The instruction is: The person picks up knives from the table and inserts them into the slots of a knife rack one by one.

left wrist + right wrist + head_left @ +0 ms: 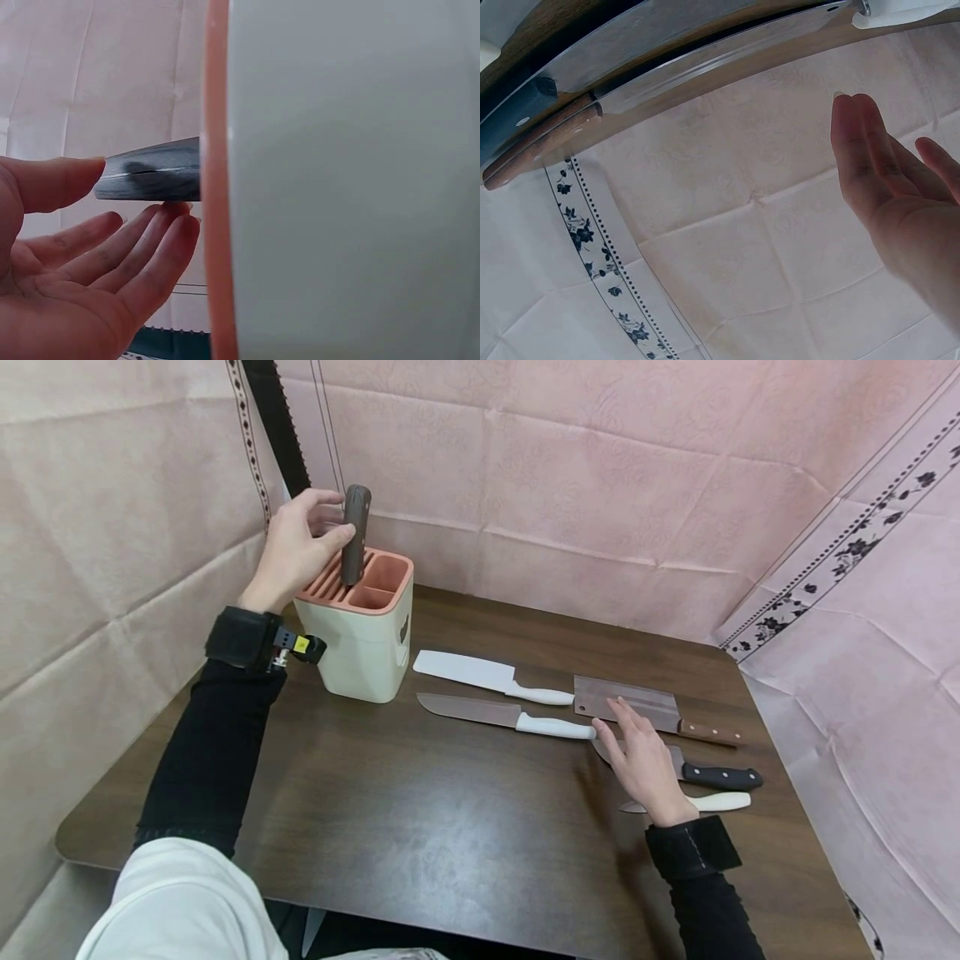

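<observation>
A knife with a dark grey handle [356, 531] stands nearly upright in the pale green knife block [360, 647], its blade hidden inside. My left hand [295, 547] is around that handle with thumb and fingers apart. In the left wrist view the thumb [64, 182] overlaps the handle's end and the loosely bent fingers lie below it; firm contact cannot be made out. Over the laid-out knives hovers my right hand [643, 764], fingers extended, holding nothing. Beneath and beside it are a black-handled knife [722, 776] and a small white-handled knife [723, 802].
A white cleaver [465, 669] and a white-handled knife [555, 727] lie right of the block. A wooden-handled cleaver [708, 732] lies farther right. Pink patterned cloth [562, 485] hangs behind the brown table [420, 835]. The block's orange top [390, 568] has slots and larger compartments.
</observation>
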The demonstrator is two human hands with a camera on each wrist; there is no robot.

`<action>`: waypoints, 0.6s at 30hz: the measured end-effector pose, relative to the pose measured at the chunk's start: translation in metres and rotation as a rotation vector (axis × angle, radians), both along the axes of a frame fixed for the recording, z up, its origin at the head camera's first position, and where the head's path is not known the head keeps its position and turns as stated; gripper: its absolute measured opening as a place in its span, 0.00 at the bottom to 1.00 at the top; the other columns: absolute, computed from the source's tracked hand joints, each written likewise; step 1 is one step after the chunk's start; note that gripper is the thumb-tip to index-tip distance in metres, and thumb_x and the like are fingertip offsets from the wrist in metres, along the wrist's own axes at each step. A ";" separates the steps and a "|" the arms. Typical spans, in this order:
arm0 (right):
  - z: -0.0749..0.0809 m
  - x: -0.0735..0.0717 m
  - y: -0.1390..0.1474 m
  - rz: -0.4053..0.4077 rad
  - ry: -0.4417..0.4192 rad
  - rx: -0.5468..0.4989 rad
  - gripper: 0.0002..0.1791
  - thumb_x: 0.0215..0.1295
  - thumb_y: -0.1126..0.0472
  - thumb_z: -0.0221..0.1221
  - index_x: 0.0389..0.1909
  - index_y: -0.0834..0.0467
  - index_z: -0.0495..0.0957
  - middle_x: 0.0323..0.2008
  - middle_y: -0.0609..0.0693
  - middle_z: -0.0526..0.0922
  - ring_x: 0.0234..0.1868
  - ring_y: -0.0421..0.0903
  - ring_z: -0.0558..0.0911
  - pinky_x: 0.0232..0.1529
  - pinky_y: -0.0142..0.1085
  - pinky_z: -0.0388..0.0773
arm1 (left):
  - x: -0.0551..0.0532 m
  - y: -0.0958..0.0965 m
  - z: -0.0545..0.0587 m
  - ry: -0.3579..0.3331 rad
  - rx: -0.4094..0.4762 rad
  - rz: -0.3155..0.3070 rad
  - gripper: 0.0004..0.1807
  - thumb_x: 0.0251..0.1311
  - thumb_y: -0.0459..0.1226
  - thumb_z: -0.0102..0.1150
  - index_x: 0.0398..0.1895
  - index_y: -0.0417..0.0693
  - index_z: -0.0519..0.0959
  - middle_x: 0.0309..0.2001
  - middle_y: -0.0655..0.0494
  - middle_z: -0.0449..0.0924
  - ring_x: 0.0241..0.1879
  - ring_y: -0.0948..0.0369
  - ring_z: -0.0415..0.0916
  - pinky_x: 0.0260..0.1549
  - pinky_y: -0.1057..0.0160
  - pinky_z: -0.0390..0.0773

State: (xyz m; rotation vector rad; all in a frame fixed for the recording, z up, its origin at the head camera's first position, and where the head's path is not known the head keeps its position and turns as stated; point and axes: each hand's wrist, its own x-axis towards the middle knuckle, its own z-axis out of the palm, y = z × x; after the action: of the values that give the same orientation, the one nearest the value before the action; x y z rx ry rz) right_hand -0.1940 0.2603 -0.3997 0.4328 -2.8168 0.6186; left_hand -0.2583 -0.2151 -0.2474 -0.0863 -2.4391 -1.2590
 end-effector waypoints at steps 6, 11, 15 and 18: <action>-0.001 -0.002 -0.001 0.003 -0.020 0.007 0.33 0.74 0.42 0.45 0.69 0.62 0.64 0.69 0.64 0.64 0.67 0.64 0.66 0.60 0.61 0.67 | 0.007 0.001 -0.001 0.046 -0.030 0.034 0.24 0.68 0.40 0.52 0.67 0.49 0.67 0.60 0.42 0.75 0.57 0.49 0.74 0.59 0.54 0.71; -0.002 -0.004 -0.002 0.012 -0.034 0.016 0.33 0.73 0.44 0.48 0.69 0.61 0.63 0.69 0.63 0.65 0.67 0.63 0.66 0.61 0.60 0.67 | 0.016 0.006 -0.001 0.094 -0.052 0.067 0.24 0.67 0.38 0.51 0.66 0.46 0.68 0.59 0.42 0.73 0.56 0.50 0.72 0.59 0.53 0.72; -0.001 -0.007 -0.002 0.034 -0.008 0.023 0.31 0.72 0.48 0.52 0.68 0.63 0.64 0.68 0.63 0.67 0.65 0.61 0.69 0.60 0.58 0.68 | 0.023 0.011 -0.002 0.119 -0.063 0.071 0.23 0.67 0.37 0.52 0.64 0.43 0.69 0.58 0.40 0.72 0.55 0.49 0.71 0.57 0.51 0.72; -0.002 -0.009 -0.003 0.054 0.002 0.034 0.30 0.71 0.50 0.54 0.67 0.64 0.65 0.66 0.64 0.69 0.64 0.61 0.70 0.59 0.58 0.69 | 0.028 0.015 -0.005 0.131 -0.076 0.060 0.22 0.66 0.36 0.52 0.63 0.42 0.70 0.55 0.41 0.72 0.53 0.50 0.71 0.56 0.50 0.73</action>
State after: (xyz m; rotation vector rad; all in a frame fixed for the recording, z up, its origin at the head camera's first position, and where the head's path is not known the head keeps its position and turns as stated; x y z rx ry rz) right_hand -0.2029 0.2576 -0.4015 0.5177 -2.8252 0.5815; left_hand -0.2298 -0.2000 -0.2520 -0.1125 -2.3584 -1.1001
